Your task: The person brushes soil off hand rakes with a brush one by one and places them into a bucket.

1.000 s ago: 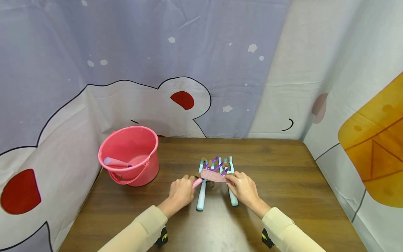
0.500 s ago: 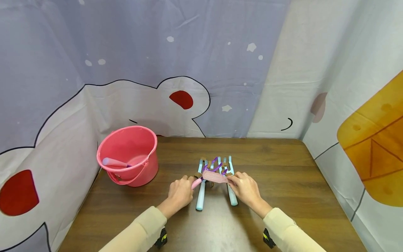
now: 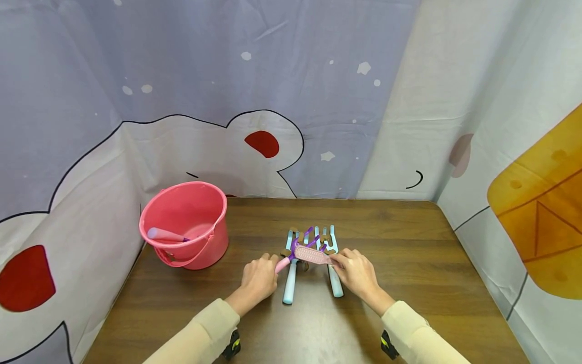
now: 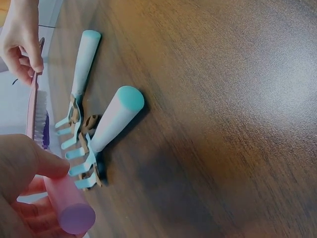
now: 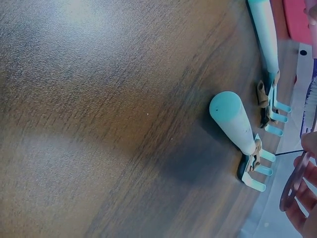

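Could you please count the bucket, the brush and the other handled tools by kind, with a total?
Pink bucket: 1
Brush: 1
Light-blue hand forks: 2
Purple hand rake with pink handle: 1
Handled tool in the bucket, head hidden: 1
Total: 6

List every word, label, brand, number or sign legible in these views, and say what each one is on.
None can be read in any view.
Pink brush, purple rake, pink bucket: no lettering seen.
Patterned cloth backdrop: drawn shapes and stars, no lettering seen.
Black wrist devices: yellow marks, too small to tell if they are writing.
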